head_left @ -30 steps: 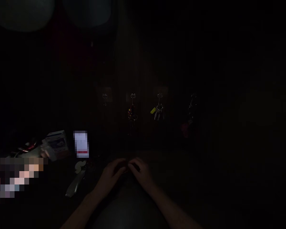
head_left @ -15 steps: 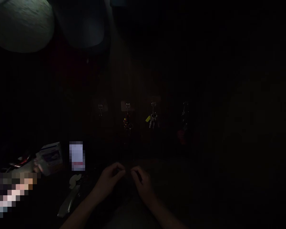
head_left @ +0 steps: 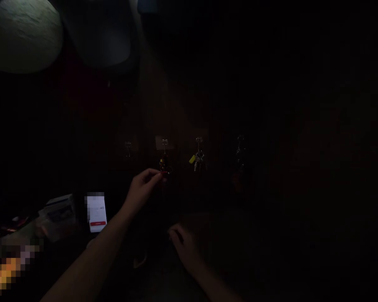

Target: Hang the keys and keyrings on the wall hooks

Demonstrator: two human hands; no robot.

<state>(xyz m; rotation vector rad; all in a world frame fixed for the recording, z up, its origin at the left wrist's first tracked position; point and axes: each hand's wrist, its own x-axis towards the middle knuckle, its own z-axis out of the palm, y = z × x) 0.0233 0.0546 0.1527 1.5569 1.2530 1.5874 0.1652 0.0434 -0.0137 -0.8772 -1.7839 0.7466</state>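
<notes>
Bright metal seen in hooks (head_left: 164,142). Keys (head_left: 195,166) and ring (head_left: 200,154) made of metal, smooth, glossy. Yellow tag (head_left: 192,159): plastic look, fairly matt. Charm (head_left: 162,164): plastic look, small highlights caught. Phone screen (head_left: 97,214): smooth, glass-like. Box (head_left: 63,207): card look, dulled by dark. Pale rounded object (head_left: 23,37): surface creased, rough-looking. Small red item (head_left: 164,172): finish hidden by dark.

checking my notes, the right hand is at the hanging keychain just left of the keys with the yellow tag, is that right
Wrong hand: the head view shows the left hand at the hanging keychain just left of the keys with the yellow tag.
</notes>
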